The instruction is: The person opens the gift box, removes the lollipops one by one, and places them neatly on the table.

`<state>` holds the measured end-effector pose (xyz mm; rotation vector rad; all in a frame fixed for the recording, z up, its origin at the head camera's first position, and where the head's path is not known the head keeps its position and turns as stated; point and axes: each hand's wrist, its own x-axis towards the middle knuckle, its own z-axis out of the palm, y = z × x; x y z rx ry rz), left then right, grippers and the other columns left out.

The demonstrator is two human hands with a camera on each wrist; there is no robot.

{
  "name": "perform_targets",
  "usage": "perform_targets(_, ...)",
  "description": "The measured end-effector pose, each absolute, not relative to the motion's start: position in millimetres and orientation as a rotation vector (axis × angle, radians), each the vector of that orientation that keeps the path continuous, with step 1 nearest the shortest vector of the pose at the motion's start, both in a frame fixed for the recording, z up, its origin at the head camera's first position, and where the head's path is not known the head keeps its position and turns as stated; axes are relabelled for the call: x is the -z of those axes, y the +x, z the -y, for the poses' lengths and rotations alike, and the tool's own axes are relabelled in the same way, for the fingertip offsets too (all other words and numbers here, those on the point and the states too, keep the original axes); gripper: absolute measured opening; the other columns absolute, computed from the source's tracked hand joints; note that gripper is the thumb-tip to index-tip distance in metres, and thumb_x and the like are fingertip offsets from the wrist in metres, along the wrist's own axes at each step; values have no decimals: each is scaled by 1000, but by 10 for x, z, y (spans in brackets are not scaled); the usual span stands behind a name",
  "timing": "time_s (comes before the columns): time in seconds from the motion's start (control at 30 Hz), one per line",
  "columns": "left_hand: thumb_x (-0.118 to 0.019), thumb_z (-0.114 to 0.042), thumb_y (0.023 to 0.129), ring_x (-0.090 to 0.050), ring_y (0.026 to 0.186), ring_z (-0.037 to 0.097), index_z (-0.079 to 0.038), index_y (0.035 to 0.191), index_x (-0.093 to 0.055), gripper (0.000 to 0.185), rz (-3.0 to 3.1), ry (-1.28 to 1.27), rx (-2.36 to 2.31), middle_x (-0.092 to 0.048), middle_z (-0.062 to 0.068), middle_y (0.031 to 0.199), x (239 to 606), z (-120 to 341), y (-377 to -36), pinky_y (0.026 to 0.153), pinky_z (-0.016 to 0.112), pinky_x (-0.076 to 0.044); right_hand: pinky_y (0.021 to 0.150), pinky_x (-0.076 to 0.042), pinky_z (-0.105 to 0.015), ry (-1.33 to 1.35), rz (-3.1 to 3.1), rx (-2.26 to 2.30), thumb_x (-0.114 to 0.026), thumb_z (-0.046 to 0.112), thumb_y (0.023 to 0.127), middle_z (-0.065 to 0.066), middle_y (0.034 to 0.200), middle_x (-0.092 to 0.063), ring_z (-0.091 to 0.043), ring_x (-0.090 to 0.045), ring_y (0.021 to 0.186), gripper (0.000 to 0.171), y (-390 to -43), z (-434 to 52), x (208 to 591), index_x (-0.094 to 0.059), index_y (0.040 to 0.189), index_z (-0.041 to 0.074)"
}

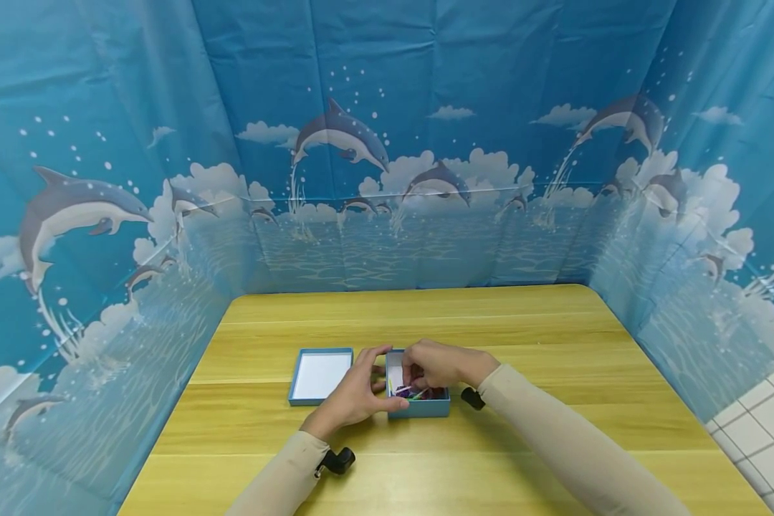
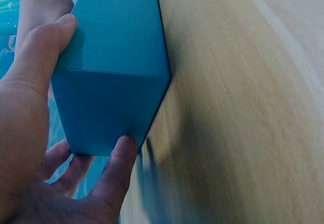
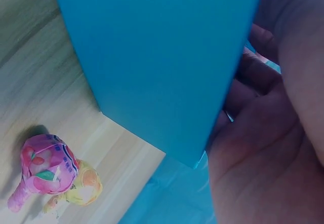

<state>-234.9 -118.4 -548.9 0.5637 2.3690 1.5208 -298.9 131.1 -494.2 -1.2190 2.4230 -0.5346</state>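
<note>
A small blue box [image 1: 419, 409] with a white inside stands on the table, holding a jumble of small purple, dark red, green and white things [image 1: 416, 393]. My left hand [image 1: 355, 393] grips its left end, thumb on the near wall and fingers around the end and far side, as the left wrist view of the box [image 2: 114, 110] confirms. From the right, my right hand [image 1: 437, 363] reaches down into the box with bent fingers among the contents. Whether those fingers pinch anything is hidden. The right wrist view shows the same hand [image 3: 268, 143] over the box wall [image 3: 157, 57].
Left of the box lies a shallow blue lid [image 1: 322, 375], white inside up. A pink wrapped lollipop [image 3: 49, 164] and a yellow one [image 3: 86, 186] lie on the table beyond the box. A dolphin-print curtain [image 1: 387, 236] hangs behind the wooden table [image 1: 490, 466].
</note>
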Motion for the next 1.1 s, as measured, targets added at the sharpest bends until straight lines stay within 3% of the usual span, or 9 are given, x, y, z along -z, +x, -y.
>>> perform_targets(0.43,-98,-36,100,-59,155,33,-15,185,-30,110,-2385,570,-1511,-40,14,179,5479,1178,-2343,125,38,-62,74,-54,-22,-1215,-2394,701,-75,0,110,5,95,-73,-3,-58,79,12,-3003,-1391,4950,-76,107,11)
perform_targets(0.9,-98,-35,99,-60,154,33,-14,184,-31,110,-2402,576,-1502,-41,14,177,5460,1164,-2337,123,39,-63,87,-67,-23,-1303,-2441,810,-74,8,113,4,105,-82,1,-75,95,7,-3000,-1509,4949,-77,119,9)
perform_targets(1.1,-98,-34,99,-60,154,34,-13,184,-31,110,-2395,576,-1510,-42,15,177,5455,1159,-2331,123,37,-63,86,-68,-23,-1303,-2464,821,-76,9,112,2,110,-86,1,-76,94,20,-2996,-1549,4956,-80,131,7)
